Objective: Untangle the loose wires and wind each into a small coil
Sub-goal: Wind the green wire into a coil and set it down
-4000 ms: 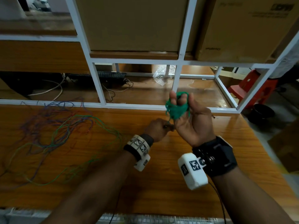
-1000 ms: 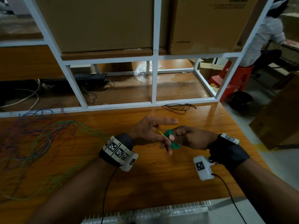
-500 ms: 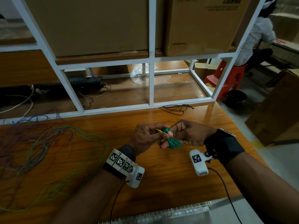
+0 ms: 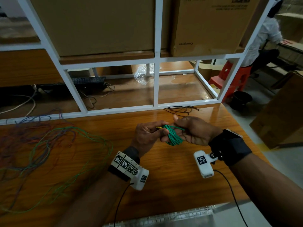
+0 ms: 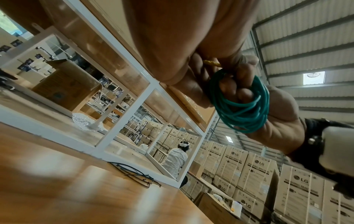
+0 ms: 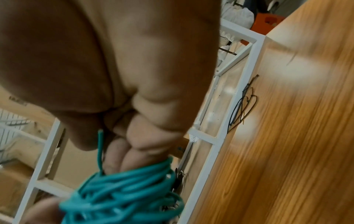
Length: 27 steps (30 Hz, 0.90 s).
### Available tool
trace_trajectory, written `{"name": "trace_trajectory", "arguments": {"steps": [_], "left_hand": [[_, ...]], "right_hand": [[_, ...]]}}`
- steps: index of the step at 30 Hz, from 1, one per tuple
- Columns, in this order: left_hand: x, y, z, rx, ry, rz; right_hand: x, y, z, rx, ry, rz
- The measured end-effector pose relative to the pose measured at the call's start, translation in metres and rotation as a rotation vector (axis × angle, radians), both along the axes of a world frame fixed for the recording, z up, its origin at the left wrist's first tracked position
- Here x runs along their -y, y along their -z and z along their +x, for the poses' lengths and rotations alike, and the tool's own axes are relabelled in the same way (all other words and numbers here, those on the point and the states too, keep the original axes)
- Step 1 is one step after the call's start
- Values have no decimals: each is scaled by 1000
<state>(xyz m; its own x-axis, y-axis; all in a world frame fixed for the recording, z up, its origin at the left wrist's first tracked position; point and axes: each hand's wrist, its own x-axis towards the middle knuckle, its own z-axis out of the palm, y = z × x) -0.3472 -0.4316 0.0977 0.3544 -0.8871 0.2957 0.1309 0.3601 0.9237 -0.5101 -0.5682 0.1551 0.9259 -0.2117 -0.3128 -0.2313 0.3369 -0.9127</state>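
A green wire coil (image 4: 173, 136) sits looped round the fingers of my right hand (image 4: 177, 128), held above the wooden table (image 4: 164, 185). My left hand (image 4: 161, 132) pinches the wire's yellow-tipped end (image 4: 158, 127) right beside the coil. The left wrist view shows the green wire coil (image 5: 241, 106) wrapped round curled fingers, with the yellow-tipped end (image 5: 211, 62) sticking out above it. In the right wrist view the green wire coil (image 6: 122, 194) is close and blurred, and a short free end (image 6: 100, 148) points up from it. A tangle of loose coloured wires (image 4: 49, 153) lies on the table's left.
A small bundle of black wire (image 4: 182, 109) lies at the table's far edge by the white metal frame (image 4: 155, 89). Cardboard boxes (image 4: 101, 25) fill the shelf above. A keyboard (image 4: 88, 81) and cables sit behind the frame. A person (image 4: 265, 40) sits at the far right.
Four seconds ago my right hand held the coil up on raised fingers. One second ago my left hand's fingers were spread; now they pinch the wire's end at the coil.
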Motion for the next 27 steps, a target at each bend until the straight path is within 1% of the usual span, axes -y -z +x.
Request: {"name": "trace_trajectory", "arguments": {"steps": [2, 4, 8, 12, 15, 17, 22, 24, 27], "left_hand": [[2, 2, -1, 2, -36, -12], [7, 3, 0, 21, -71, -33], [21, -3, 7, 37, -132, -78], [30, -7, 9, 71, -166, -98], [30, -7, 6, 111, -199, -117], [29, -6, 4, 131, -227, -98], [29, -8, 3, 215, -232, -121], [29, -7, 2, 236, -246, -99], [29, -2, -1, 262, -277, -44]], "right_hand": [[-2, 2, 2, 7, 58, -41], [-8, 3, 7, 26, 142, -145], [-17, -1, 23, 78, 383, -273], [-21, 2, 33, 83, 611, -500], [-26, 5, 33, 83, 691, -694], [-31, 8, 32, 101, 733, -755], [-44, 12, 30, 112, 825, -681], [-46, 16, 30, 129, 869, -600], [-47, 20, 30, 149, 1003, -461]]}}
